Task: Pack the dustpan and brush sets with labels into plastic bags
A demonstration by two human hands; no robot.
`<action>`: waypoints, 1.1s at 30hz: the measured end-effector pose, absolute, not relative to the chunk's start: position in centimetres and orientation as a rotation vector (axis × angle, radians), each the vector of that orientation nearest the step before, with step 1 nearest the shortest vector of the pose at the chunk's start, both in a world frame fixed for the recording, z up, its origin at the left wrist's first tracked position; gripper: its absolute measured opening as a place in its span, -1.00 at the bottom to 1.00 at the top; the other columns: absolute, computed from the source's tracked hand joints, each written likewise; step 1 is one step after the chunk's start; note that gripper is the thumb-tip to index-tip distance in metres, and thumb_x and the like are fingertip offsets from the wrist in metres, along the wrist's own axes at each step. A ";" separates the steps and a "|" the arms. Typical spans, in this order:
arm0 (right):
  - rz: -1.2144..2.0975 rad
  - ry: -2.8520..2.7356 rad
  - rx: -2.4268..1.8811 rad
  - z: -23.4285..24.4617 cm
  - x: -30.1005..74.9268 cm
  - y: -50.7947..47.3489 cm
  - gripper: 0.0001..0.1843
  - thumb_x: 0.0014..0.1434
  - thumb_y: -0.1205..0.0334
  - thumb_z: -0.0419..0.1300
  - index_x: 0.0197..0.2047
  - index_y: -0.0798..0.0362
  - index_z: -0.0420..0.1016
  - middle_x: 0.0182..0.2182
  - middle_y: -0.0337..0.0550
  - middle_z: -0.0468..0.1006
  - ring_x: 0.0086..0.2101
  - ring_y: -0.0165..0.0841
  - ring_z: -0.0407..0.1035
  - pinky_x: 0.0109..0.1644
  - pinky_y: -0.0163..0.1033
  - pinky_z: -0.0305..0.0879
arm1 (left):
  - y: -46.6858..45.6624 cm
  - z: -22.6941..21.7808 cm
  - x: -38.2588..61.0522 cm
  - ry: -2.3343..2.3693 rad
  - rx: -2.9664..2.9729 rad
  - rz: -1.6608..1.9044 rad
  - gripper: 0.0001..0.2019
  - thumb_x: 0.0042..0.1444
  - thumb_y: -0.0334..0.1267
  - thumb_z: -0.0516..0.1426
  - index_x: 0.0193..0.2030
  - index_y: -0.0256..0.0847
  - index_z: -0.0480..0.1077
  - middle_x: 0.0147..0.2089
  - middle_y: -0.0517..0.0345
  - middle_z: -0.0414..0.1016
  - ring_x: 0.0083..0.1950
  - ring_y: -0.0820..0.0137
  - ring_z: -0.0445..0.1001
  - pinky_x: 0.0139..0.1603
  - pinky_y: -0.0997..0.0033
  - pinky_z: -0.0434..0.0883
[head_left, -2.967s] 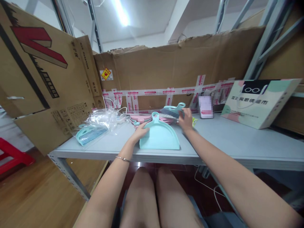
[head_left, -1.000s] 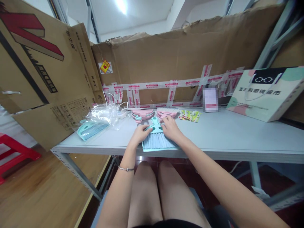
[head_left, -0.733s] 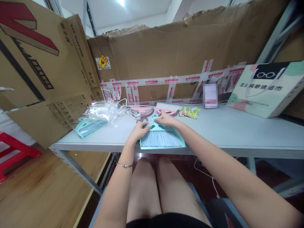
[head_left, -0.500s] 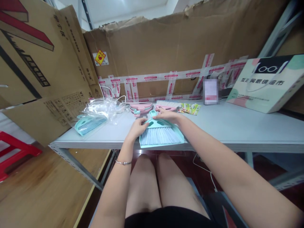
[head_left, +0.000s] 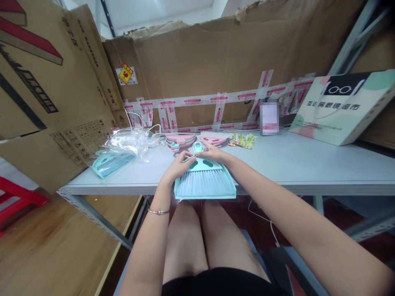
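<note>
Brush (head_left: 203, 184) between inward-angled left hand (head_left: 177, 167), right hand (head_left: 214, 153)

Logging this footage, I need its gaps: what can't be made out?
All in the head view:
Dustpan: its middle, covered by the brush.
Brush: neck partly behind the right hand.
Phone: screen pixelated.
Red stool: cut off by the left edge.
Small print on the left cardboard box: too small.

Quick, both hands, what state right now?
Left hand: closed, holding the brush and dustpan by their left edge.
Right hand: closed, holding both at the narrow end.
</note>
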State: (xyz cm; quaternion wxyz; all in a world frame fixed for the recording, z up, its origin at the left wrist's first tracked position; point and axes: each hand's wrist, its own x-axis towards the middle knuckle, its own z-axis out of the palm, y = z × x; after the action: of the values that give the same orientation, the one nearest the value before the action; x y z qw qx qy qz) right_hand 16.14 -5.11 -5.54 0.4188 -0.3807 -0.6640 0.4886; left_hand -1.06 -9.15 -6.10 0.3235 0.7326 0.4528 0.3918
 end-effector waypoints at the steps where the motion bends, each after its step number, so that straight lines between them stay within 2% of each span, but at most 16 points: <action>1: 1.215 -1.664 -0.950 -5.5 16.1 -5.1 -0.41 -0.24 0.22 0.34 -0.12 0.02 0.21 -0.45 -0.38 0.32 -0.47 -0.48 0.24 -0.45 -0.40 0.20 | -9.1 -6.2 -1.0 1.184 1.932 1.032 -0.81 0.06 -0.14 0.10 -0.29 -0.22 0.33 -0.27 0.17 0.42 -0.19 0.42 0.37 -0.10 0.41 0.27; 4: 1.206 -1.665 -0.938 -5.3 16.1 -5.2 -0.41 -0.27 0.22 0.34 -0.14 0.02 0.22 -0.44 -0.39 0.31 -0.47 -0.50 0.23 -0.45 -0.41 0.18 | -9.1 -6.2 -1.0 1.151 1.961 1.047 -0.83 0.06 -0.15 0.09 -0.32 -0.22 0.31 -0.26 0.19 0.40 -0.18 0.43 0.36 -0.07 0.41 0.25; 8: 1.228 -1.669 -0.938 -5.2 16.1 -5.3 -0.43 -0.24 0.20 0.32 -0.13 0.00 0.20 -0.40 -0.37 0.33 -0.45 -0.48 0.26 -0.43 -0.39 0.21 | -9.1 -6.2 -1.1 1.122 1.984 1.077 -0.82 0.05 -0.14 0.09 -0.38 -0.22 0.27 -0.33 0.22 0.37 -0.23 0.44 0.34 -0.15 0.45 0.25; 13: 1.290 -1.702 -0.964 -5.0 16.4 -5.8 -0.56 -0.06 0.13 0.16 -0.08 -0.02 0.23 -0.40 -0.33 0.38 -0.44 -0.42 0.32 -0.41 -0.33 0.27 | -9.3 -6.0 -1.2 1.134 1.984 1.106 -0.81 0.02 -0.14 0.11 -0.42 -0.22 0.26 -0.37 0.22 0.36 -0.26 0.45 0.32 -0.18 0.45 0.25; 19: 1.126 -1.688 -1.069 -5.1 16.0 -5.4 -0.64 -0.08 0.31 0.04 -0.13 0.01 0.26 -0.44 -0.36 0.31 -0.46 -0.46 0.23 -0.38 -0.37 0.21 | -9.5 -5.9 -1.1 1.144 1.973 1.100 -0.78 -0.01 -0.10 0.12 -0.44 -0.22 0.27 -0.39 0.22 0.37 -0.29 0.44 0.33 -0.22 0.46 0.26; 24: 1.089 -1.734 -1.098 -5.2 16.0 -5.2 -0.67 0.01 0.25 0.02 -0.09 0.02 0.27 -0.40 -0.32 0.37 -0.43 -0.44 0.28 -0.34 -0.35 0.25 | -9.4 -6.1 -1.0 1.191 1.937 1.111 -0.75 -0.04 -0.07 0.15 -0.45 -0.24 0.31 -0.42 0.21 0.40 -0.32 0.43 0.35 -0.27 0.46 0.28; 26: 1.094 -1.755 -1.113 -5.0 16.4 -5.5 -0.63 0.09 0.17 0.00 -0.01 0.04 0.26 -0.32 -0.23 0.42 -0.37 -0.41 0.34 -0.32 -0.32 0.29 | -9.2 -6.2 -1.0 1.228 1.916 1.123 -0.74 -0.05 -0.06 0.15 -0.46 -0.24 0.31 -0.44 0.21 0.39 -0.35 0.44 0.34 -0.30 0.46 0.27; 28: 1.098 -1.798 -1.124 -4.8 17.0 -6.2 -0.52 0.10 0.09 0.06 0.08 0.04 0.24 -0.23 -0.14 0.45 -0.28 -0.35 0.38 -0.28 -0.28 0.33 | -9.0 -6.4 -1.1 1.273 1.895 1.141 -0.74 -0.03 -0.06 0.13 -0.48 -0.24 0.31 -0.48 0.22 0.37 -0.38 0.44 0.31 -0.32 0.46 0.26; 31: 1.064 -1.894 -1.122 -4.7 17.9 -7.2 -0.29 -0.12 0.14 0.33 0.13 0.01 0.27 -0.15 -0.08 0.47 -0.16 -0.29 0.40 -0.18 -0.25 0.36 | -8.8 -6.6 -1.2 1.332 1.875 1.162 -0.73 -0.02 -0.05 0.11 -0.53 -0.22 0.29 -0.54 0.25 0.31 -0.42 0.45 0.28 -0.36 0.46 0.23; 33: 0.974 -1.907 -1.148 -4.7 18.7 -7.4 -0.26 -0.14 0.18 0.36 0.14 -0.02 0.27 -0.14 -0.07 0.49 -0.15 -0.28 0.41 -0.15 -0.23 0.35 | -8.7 -6.7 -1.3 1.356 1.871 1.169 -0.73 -0.03 -0.05 0.12 -0.55 -0.21 0.28 -0.57 0.27 0.28 -0.44 0.45 0.26 -0.37 0.46 0.22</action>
State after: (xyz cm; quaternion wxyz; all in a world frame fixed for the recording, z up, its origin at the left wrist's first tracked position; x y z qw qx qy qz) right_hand 18.72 -7.44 -4.74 0.3488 -0.4428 -0.7356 0.3757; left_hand -1.28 -8.73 -6.67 0.2725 0.6952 0.5037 0.4344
